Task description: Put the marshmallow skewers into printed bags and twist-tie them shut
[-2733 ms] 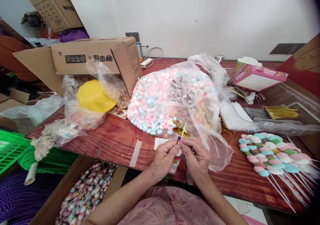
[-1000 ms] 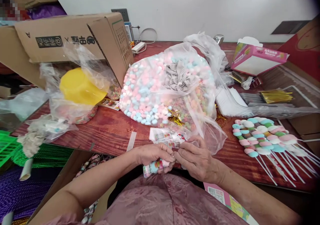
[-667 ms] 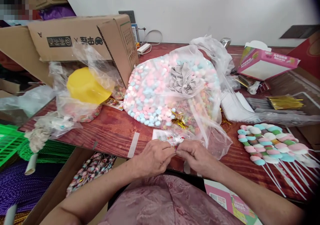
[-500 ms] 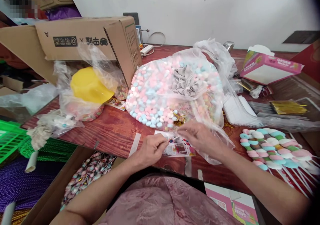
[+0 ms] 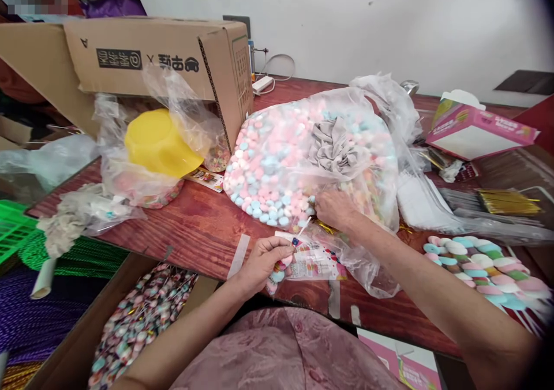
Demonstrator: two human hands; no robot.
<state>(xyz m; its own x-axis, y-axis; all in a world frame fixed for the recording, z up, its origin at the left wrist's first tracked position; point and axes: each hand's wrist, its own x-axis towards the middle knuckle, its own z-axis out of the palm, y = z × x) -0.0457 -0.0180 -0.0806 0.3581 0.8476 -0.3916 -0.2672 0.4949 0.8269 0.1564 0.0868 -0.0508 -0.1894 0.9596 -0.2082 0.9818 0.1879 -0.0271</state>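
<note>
My left hand [image 5: 266, 263] pinches the wrapped marshmallow stick [image 5: 278, 275] near the front edge of the bench [image 5: 194, 222], and it may slip or unwrap if this grip loosens while my right hand [image 5: 335, 207], whose closure I cannot tell, is at the gold twist ties [image 5: 326, 227].

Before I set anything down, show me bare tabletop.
Free: reddish wooden tabletop between the crumpled clear plastic bag and whitish tape strip. Crowded: around the right hand, with the bulging translucent marshmallow bag, and rightward, under pastel marshmallow skewers.
</note>
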